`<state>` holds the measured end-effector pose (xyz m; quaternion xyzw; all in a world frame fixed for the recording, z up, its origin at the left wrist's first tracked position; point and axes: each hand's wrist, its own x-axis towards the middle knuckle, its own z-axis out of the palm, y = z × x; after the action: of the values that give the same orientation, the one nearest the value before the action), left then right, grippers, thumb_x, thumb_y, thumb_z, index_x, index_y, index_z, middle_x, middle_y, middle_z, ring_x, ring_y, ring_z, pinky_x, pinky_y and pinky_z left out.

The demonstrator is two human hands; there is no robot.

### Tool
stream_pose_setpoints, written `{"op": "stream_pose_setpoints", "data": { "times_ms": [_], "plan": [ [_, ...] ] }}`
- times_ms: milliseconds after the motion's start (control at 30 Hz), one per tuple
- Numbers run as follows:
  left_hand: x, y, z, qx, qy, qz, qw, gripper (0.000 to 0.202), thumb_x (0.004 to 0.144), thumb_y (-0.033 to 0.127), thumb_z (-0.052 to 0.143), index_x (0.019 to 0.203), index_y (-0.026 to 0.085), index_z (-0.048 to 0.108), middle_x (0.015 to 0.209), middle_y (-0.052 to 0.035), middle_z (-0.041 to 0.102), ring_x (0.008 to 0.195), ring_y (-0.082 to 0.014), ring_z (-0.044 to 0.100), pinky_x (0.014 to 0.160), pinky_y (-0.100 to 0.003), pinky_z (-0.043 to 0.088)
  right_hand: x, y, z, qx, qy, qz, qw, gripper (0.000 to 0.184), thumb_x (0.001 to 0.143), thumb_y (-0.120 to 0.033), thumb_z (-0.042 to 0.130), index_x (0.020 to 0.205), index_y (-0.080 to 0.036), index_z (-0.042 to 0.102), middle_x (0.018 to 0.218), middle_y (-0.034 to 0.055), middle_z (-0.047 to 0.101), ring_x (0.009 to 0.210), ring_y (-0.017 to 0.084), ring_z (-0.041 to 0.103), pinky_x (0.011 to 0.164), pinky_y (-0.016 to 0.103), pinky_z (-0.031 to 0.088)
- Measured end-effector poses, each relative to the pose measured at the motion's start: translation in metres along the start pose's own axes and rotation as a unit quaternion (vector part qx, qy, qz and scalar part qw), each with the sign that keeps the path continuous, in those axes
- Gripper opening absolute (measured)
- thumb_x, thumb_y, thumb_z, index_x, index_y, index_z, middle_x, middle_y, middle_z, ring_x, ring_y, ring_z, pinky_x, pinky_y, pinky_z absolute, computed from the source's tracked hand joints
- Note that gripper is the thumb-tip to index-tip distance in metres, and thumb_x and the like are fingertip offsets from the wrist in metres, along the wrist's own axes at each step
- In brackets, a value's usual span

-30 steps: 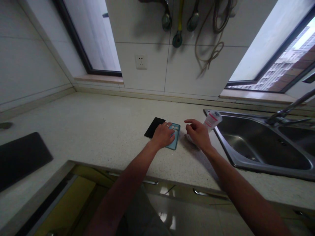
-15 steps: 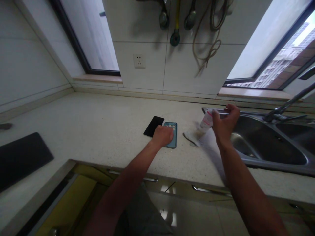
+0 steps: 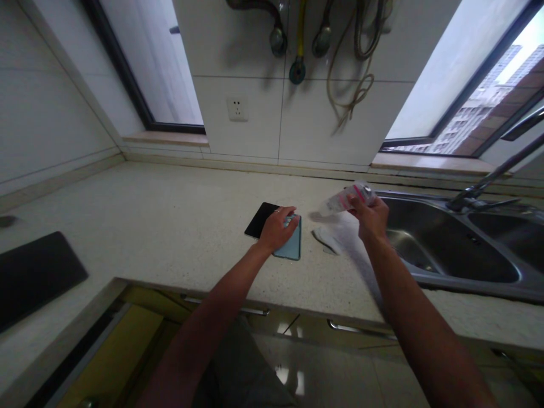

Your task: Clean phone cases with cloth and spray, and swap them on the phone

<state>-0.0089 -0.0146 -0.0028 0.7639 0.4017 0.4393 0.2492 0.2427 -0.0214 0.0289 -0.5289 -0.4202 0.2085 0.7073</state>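
My left hand (image 3: 277,228) is open, fingers stretched out and thumb apart, over the upper part of a blue phone case (image 3: 290,247) lying on the counter. Partly under that hand is a black phone (image 3: 260,220), screen up, beside the case. In my right hand (image 3: 370,218) is a clear plastic bottle (image 3: 340,200) with pink stripes, tipped on its side above the counter near the sink; its base points left. Below the bottle lies a whitish cloth (image 3: 328,239) with a dark edge; its exact kind is hard to make out.
A double steel sink (image 3: 450,238) with a faucet (image 3: 471,195) is at the right. A black flat board or mat (image 3: 40,275) lies at the left on the pale counter (image 3: 178,226). Pipes and a tied cord (image 3: 355,102) hang on the wall above.
My right hand has tipped the bottle from nearly upright to lying sideways, its base swung left and up. My left hand's fingers have gone from curled on the case to stretched out.
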Motion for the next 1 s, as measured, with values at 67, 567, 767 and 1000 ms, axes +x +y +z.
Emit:
{"op": "stream_pose_setpoints", "data": {
  "times_ms": [67,567,767,1000],
  "plan": [
    [0.002,-0.002,0.004,-0.140,0.004,-0.075,0.987,0.050,0.092,0.047,0.057,0.130,0.015,0.053,0.127,-0.0159,0.063,0.101,-0.0213,0.069,0.084,-0.033,0.055,-0.009,-0.004,0.013,0.151,-0.016,0.062,0.986,0.045,0.054,-0.041,0.090,0.088,-0.018,0.069,0.075,-0.0022,0.071,0.067,0.015,0.068,0.065,0.031,0.060],
    [0.007,-0.003,-0.001,-0.292,-0.012,-0.149,0.945,0.053,0.082,0.066,0.061,0.099,0.015,0.063,0.073,-0.0019,0.067,0.047,-0.0108,0.061,0.041,-0.020,0.042,-0.054,0.006,0.045,0.299,-0.172,0.246,0.906,0.037,0.062,-0.036,0.092,0.082,-0.019,0.066,0.078,-0.0002,0.075,0.067,0.015,0.071,0.060,0.026,0.065],
    [0.006,-0.005,-0.004,-0.223,0.044,-0.152,0.962,0.051,0.089,0.064,0.053,0.096,0.016,0.067,0.049,0.0039,0.054,0.036,-0.0098,0.048,0.037,-0.021,0.033,-0.065,0.009,0.044,0.296,-0.210,0.255,0.896,0.037,0.062,-0.035,0.093,0.084,-0.018,0.068,0.085,0.0015,0.076,0.072,0.015,0.072,0.066,0.026,0.066],
    [0.003,-0.001,-0.004,-0.217,0.006,-0.140,0.966,0.050,0.088,0.063,0.053,0.099,0.016,0.065,0.049,0.0049,0.051,0.038,-0.0092,0.044,0.041,-0.021,0.033,-0.066,0.009,0.028,0.260,-0.199,0.246,0.912,0.045,0.056,-0.041,0.095,0.086,-0.018,0.071,0.082,0.0011,0.076,0.069,0.014,0.071,0.064,0.026,0.065]
  ]
}}
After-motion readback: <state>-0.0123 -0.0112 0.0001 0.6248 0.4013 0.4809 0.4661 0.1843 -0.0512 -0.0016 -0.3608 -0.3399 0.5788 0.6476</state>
